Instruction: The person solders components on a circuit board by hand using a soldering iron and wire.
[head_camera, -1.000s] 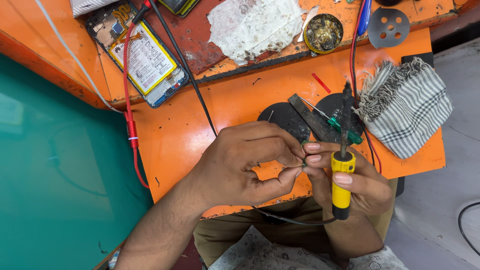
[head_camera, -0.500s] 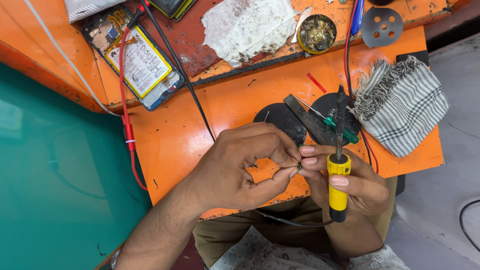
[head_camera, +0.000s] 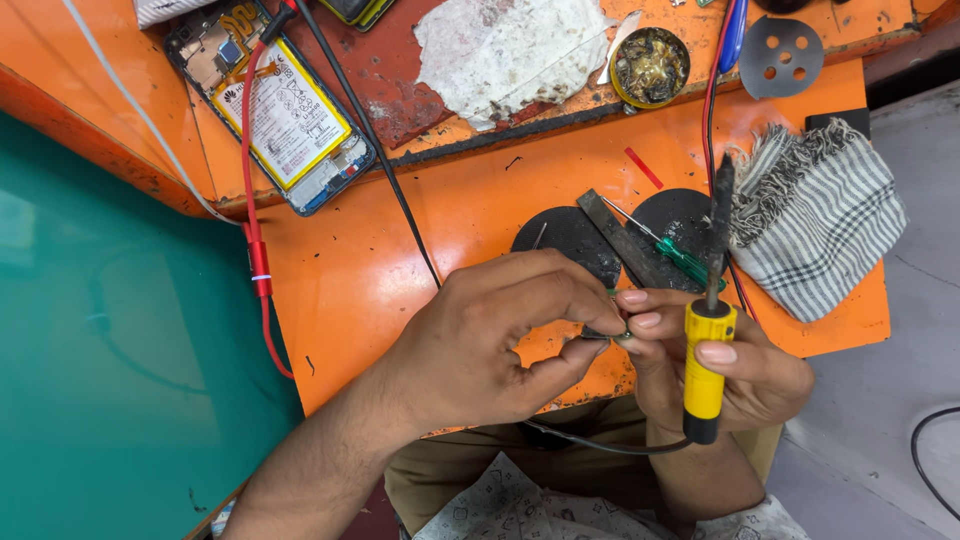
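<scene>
Over the near edge of the orange workbench (head_camera: 400, 250), my left hand (head_camera: 490, 340) pinches a tiny part between thumb and fingertips; what it is I cannot tell. Touching it, my right hand (head_camera: 740, 370) is closed around a yellow-handled soldering iron (head_camera: 705, 350), held upright, its black cord trailing under my wrists. Just beyond lie two black discs (head_camera: 570, 235), a metal strip and a green screwdriver (head_camera: 685, 260). A checked cloth (head_camera: 820, 225) sits at the right edge; an opened phone (head_camera: 285, 115) lies near the far left corner.
</scene>
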